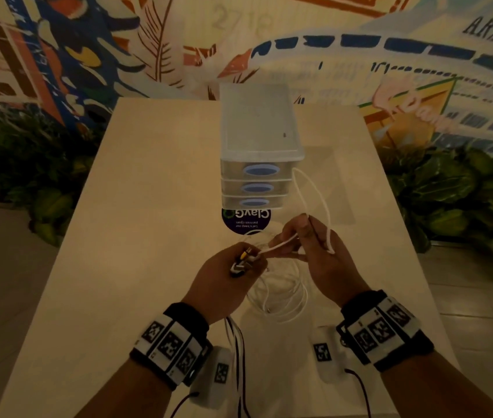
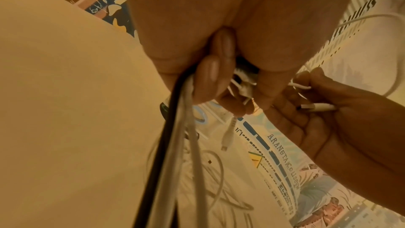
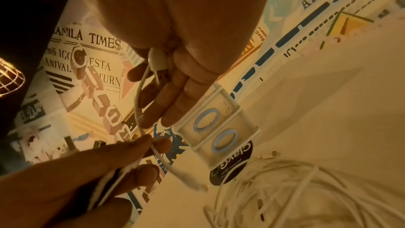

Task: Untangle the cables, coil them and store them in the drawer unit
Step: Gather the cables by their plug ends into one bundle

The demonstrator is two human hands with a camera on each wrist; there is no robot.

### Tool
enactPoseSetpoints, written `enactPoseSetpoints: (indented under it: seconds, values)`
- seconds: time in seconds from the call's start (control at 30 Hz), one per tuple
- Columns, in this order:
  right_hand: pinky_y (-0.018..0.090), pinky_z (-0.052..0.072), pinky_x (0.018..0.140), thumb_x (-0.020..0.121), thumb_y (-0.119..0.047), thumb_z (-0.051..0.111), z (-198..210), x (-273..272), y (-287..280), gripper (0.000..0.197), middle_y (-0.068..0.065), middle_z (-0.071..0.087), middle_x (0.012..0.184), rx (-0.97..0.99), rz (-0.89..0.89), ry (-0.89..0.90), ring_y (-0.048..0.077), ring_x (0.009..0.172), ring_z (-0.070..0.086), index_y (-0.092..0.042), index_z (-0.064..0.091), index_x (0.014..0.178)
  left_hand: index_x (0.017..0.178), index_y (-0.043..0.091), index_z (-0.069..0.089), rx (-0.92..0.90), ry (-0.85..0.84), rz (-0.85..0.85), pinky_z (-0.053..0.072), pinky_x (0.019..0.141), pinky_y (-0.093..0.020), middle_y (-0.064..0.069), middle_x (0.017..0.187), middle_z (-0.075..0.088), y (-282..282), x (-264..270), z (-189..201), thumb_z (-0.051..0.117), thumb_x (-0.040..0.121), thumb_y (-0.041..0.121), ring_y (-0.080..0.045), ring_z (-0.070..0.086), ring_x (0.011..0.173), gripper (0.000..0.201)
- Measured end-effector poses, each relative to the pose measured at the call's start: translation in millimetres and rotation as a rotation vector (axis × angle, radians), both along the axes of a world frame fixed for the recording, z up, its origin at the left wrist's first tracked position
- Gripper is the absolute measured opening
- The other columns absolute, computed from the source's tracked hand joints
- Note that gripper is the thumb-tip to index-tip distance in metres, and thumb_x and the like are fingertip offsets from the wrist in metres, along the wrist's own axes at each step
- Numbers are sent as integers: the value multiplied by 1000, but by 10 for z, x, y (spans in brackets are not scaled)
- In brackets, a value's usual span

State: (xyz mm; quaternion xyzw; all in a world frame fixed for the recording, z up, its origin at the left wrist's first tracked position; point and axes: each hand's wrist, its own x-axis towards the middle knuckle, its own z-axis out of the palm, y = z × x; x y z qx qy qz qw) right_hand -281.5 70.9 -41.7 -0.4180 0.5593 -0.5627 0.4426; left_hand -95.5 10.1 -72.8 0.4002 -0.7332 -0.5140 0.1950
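Observation:
My left hand [image 1: 243, 260] grips a bundle of cable ends [image 1: 240, 263], black, white and yellow. From its fist black and white cables [image 2: 175, 136] hang down, and a white connector [image 2: 228, 136] dangles free. My right hand [image 1: 296, 239], close beside the left, holds a white cable [image 1: 314, 200] that loops up beside the drawer unit [image 1: 258, 152]. Its USB plug [image 3: 158, 63] sits against my right palm, and the cord runs down to my left fingers [image 3: 144, 172]. A loose tangle of white cables [image 1: 281, 294] lies on the table under both hands. All three drawers are closed.
A round dark sticker [image 1: 245, 220] lies on the pale table [image 1: 148, 206] just in front of the drawer unit. Mural walls and green plants [image 1: 450, 188] surround the table. Thin black leads from the wrist cameras trail near the front edge.

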Motion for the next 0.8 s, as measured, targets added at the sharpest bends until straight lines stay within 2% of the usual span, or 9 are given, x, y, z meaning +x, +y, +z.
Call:
enactPoseSetpoints:
  seconds: [0.07,0.13,0.2,0.3,0.37,0.5,0.6,0.7,0.8]
  values:
    - [36,60,78,108,-35,34,-12,-52,5,44,16,71,83,18,0,72,31,80,74,-6,64,94,89,16,63,6,0,-7,37,63,-25,6,69,56,-24,28,12,62,100,31,-6,47,61,18]
    - [39,54,66,109,-42,36,-46,-153,26,41,4,64,70,92,-28,285,18,66,66,-17,65,95,88,12,62,3,-4,-2,37,62,-26,-4,71,56,-49,70,48,61,100,34,-13,47,62,25]
    - [34,42,60,105,-43,46,-126,-317,72,26,-8,57,65,253,-87,503,5,57,54,-24,60,95,86,15,64,29,10,28,37,56,-19,0,69,59,-76,123,102,58,101,34,-9,50,56,25]
    - [26,41,61,89,-37,75,-264,-600,259,32,-2,56,78,539,-145,568,11,68,56,-22,52,106,87,15,65,155,60,105,33,48,-17,6,64,57,-114,202,161,51,104,35,-6,39,43,29]
    - [24,41,63,85,-22,80,-285,-754,422,50,1,57,89,577,-120,509,17,78,59,-21,42,118,88,13,62,276,114,167,27,45,-28,5,56,46,-139,246,163,50,104,39,-16,28,44,33]
    - [33,42,63,97,-16,64,-120,-1062,678,41,7,51,96,561,-181,476,24,79,55,-24,33,123,84,14,58,348,91,335,26,47,-29,5,48,33,-150,322,140,50,104,40,-18,24,45,34]
    - [34,41,68,97,-26,55,34,-1208,769,20,7,51,97,447,-303,365,21,80,49,-39,41,105,85,12,57,330,26,404,29,48,-27,5,38,40,-164,384,154,48,106,39,-13,31,40,35]
    - [34,41,68,106,-12,44,139,-1144,744,31,8,51,94,373,-229,401,20,78,49,-43,44,105,85,13,60,199,-44,305,32,52,-24,6,40,46,-112,374,214,49,105,39,-3,41,38,35]
    - [39,46,70,108,-35,38,267,-890,578,15,9,60,90,436,-10,619,23,75,61,-35,52,113,85,10,60,87,-83,97,34,54,-18,7,54,48,2,273,287,52,103,42,-5,42,49,37]
